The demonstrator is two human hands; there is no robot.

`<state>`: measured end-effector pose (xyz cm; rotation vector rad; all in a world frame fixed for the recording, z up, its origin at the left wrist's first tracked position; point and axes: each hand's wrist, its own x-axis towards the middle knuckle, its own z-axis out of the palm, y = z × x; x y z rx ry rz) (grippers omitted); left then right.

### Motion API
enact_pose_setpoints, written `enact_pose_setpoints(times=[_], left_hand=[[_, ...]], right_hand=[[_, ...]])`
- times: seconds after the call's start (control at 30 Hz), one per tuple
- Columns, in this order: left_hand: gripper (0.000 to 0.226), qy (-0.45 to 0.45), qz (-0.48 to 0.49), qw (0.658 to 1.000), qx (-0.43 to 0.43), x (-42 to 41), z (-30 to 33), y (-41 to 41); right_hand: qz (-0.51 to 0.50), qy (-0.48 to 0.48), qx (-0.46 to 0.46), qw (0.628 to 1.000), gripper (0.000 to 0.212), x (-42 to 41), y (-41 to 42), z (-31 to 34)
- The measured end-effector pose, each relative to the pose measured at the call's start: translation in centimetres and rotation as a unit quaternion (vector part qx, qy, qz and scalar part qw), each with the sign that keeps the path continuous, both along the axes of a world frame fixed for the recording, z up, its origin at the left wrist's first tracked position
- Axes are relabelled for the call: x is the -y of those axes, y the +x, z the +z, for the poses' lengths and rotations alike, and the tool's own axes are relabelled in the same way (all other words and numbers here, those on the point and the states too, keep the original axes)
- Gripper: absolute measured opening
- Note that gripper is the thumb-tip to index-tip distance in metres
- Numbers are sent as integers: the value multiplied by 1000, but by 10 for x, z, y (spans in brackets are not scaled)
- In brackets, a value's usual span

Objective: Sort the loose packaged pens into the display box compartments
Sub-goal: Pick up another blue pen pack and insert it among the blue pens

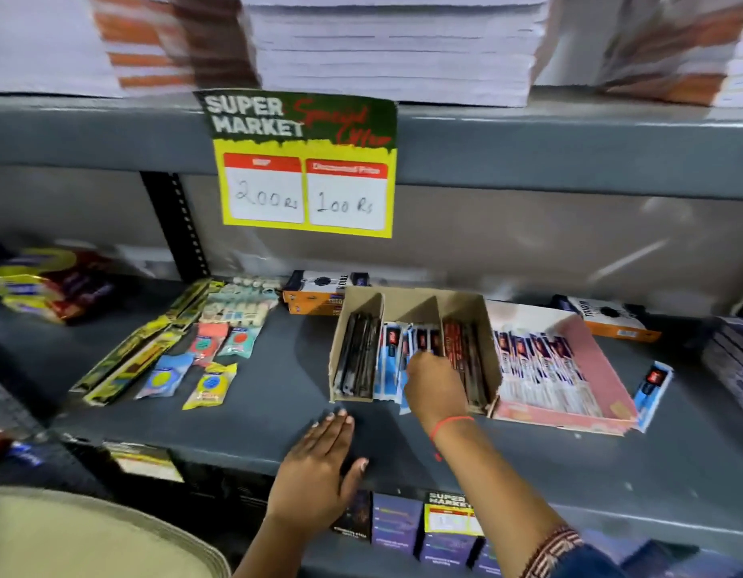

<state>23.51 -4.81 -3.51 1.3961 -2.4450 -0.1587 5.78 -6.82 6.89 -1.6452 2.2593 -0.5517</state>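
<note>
A brown cardboard display box [488,327] with three compartments stands on the grey shelf [257,415]. Its left compartment holds dark packaged pens [357,360], the middle one blue-and-white packaged pens [389,356], the right one red-brown pens [465,360]. My right hand [434,387] reaches into the middle compartment, fingers closed on the blue packs there. My left hand [319,460] lies flat and open on the shelf in front of the box. One loose blue packaged pen [653,394] lies right of the pink box.
A pink tray box [603,369] with several white-and-purple packs sits beside the display box. Erasers, sharpeners and yellow-black packets [186,348] lie to the left. Orange boxes [315,300] stand behind. A price sign [305,164] hangs from the shelf above.
</note>
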Motion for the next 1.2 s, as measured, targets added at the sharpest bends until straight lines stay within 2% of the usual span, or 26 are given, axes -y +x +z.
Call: enact_pose_setpoints(times=[0.13, 0.53, 0.77, 0.87, 1.0, 1.07, 1.13, 1.2], left_hand=[[70, -15, -1, 1000, -22, 1, -3, -1], [66, -91, -15, 994, -63, 7, -14, -2], [67, -49, -14, 997, -49, 5, -9, -2], [66, -34, -15, 999, -40, 4, -6, -3], [67, -21, -8, 999, -24, 1, -3, -4], [66, -18, -2, 1000, -1, 1, -2, -5], [59, -10, 9, 1000, 28, 2, -1, -5], [61, 27, 13, 998, 59, 0, 2, -8]], right_hand=[[0, 50, -81, 995, 34, 2, 6, -4], [-3, 108, -162, 981, 35, 24, 3, -24], [12, 101, -219, 970, 35, 24, 5, -24], [19, 62, -258, 964, 38, 17, 10, -17], [5, -33, -216, 976, 36, -4, 3, 2], [-2, -142, -234, 962, 30, -16, -11, 14], [-31, -197, -263, 944, 29, -20, -33, 21], [-72, -235, -246, 938, 25, -24, -61, 24]])
